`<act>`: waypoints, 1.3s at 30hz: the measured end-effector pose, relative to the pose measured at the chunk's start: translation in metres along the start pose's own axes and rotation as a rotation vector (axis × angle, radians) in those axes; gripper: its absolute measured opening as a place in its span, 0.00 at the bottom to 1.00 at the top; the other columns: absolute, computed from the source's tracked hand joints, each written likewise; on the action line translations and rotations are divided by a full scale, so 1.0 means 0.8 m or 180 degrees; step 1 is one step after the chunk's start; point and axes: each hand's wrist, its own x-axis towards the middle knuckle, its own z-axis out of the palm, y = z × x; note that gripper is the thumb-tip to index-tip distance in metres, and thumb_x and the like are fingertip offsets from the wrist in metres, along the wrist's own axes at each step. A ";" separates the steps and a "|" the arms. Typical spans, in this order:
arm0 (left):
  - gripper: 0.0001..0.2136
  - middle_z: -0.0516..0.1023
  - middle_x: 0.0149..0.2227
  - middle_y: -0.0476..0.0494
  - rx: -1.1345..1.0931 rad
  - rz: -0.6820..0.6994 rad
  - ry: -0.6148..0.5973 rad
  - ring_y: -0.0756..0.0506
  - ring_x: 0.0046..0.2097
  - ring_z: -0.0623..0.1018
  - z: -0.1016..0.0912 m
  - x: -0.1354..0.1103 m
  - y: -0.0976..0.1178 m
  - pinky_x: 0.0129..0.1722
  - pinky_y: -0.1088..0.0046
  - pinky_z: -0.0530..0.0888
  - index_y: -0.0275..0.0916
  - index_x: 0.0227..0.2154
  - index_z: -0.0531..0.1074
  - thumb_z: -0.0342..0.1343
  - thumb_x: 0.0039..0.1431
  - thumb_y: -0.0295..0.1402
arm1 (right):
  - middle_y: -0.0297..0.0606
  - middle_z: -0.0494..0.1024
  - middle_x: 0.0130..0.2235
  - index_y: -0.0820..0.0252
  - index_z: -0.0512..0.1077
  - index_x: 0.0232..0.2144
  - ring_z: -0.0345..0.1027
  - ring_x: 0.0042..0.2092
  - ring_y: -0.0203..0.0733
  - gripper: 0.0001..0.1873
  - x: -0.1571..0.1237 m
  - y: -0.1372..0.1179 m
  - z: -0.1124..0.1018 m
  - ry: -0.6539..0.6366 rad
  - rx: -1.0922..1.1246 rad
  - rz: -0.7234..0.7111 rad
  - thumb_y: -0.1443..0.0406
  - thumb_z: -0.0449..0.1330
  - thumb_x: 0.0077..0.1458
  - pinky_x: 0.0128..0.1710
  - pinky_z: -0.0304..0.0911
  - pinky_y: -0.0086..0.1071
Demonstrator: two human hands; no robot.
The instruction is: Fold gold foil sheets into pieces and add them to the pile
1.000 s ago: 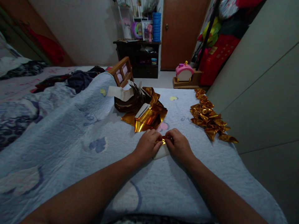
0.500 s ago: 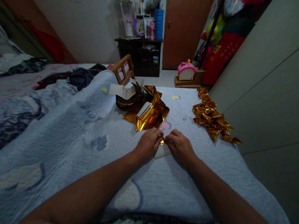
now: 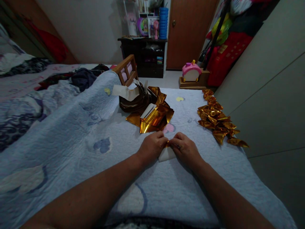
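My left hand (image 3: 152, 145) and my right hand (image 3: 185, 148) meet over a small sheet of gold foil paper (image 3: 166, 155), its pale side facing up. Fingers of both hands pinch its far edge, where a thin strip of gold shows between the fingertips. Just beyond my left hand lies a loose pile of gold foil sheets (image 3: 156, 118), partly curled. Behind it stands a thick bent stack of paper (image 3: 133, 101) with pale and dark brown edges. Off to the right, several folded gold foil pieces (image 3: 215, 119) lie in a row.
A pale blue quilt (image 3: 95, 178) with heart patterns covers the bed beneath everything. Rumpled clothes (image 3: 83, 79) lie at the left. A wooden rail (image 3: 126, 70) rises at the far edge, and a white panel (image 3: 269, 105) flanks the right side. A pink toy (image 3: 191, 72) stands beyond the bed.
Less gold shows between my fingertips than before, and my hands have closed in slightly on the paper's far edge. The view has shifted a little.
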 end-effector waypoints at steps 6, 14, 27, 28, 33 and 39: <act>0.09 0.75 0.35 0.43 -0.0095 0.0047 -0.0008 0.45 0.36 0.73 0.000 0.000 -0.001 0.34 0.71 0.66 0.39 0.34 0.79 0.53 0.65 0.29 | 0.37 0.73 0.36 0.55 0.79 0.36 0.67 0.37 0.40 0.10 0.000 0.001 -0.001 -0.0042 -0.0117 -0.0084 0.69 0.58 0.62 0.35 0.60 0.31; 0.09 0.74 0.33 0.44 0.0447 0.0262 -0.0048 0.46 0.35 0.71 0.005 -0.002 -0.003 0.32 0.72 0.63 0.39 0.35 0.78 0.52 0.67 0.31 | 0.40 0.73 0.36 0.54 0.80 0.38 0.66 0.37 0.41 0.11 -0.002 0.003 0.000 -0.0080 -0.0415 -0.0298 0.67 0.57 0.64 0.35 0.61 0.32; 0.06 0.78 0.39 0.42 0.0445 0.0640 0.0024 0.43 0.39 0.74 0.005 -0.005 -0.003 0.39 0.68 0.69 0.38 0.42 0.77 0.56 0.66 0.30 | 0.40 0.73 0.37 0.51 0.80 0.44 0.66 0.39 0.42 0.13 -0.005 0.008 -0.004 -0.0124 -0.0350 -0.0392 0.68 0.58 0.64 0.38 0.63 0.33; 0.06 0.79 0.39 0.42 0.0450 0.0692 -0.0007 0.43 0.39 0.74 0.004 -0.006 -0.003 0.39 0.67 0.69 0.37 0.43 0.77 0.56 0.66 0.30 | 0.40 0.73 0.37 0.51 0.80 0.45 0.66 0.39 0.43 0.13 -0.006 0.008 -0.003 -0.0109 -0.0325 -0.0394 0.68 0.58 0.64 0.38 0.63 0.33; 0.07 0.80 0.40 0.40 0.0683 0.0830 -0.0114 0.41 0.40 0.75 -0.002 -0.010 0.002 0.39 0.64 0.72 0.35 0.44 0.76 0.55 0.66 0.28 | 0.41 0.73 0.37 0.54 0.81 0.43 0.66 0.40 0.44 0.13 -0.006 0.009 -0.003 -0.0062 -0.0299 -0.0401 0.71 0.57 0.63 0.39 0.63 0.35; 0.07 0.79 0.38 0.40 0.1062 0.0994 -0.0085 0.42 0.37 0.76 -0.003 -0.014 0.008 0.36 0.65 0.74 0.33 0.43 0.75 0.53 0.67 0.27 | 0.43 0.73 0.38 0.58 0.80 0.41 0.66 0.40 0.45 0.14 -0.006 0.012 -0.003 -0.0049 -0.0249 -0.0465 0.73 0.57 0.59 0.40 0.64 0.37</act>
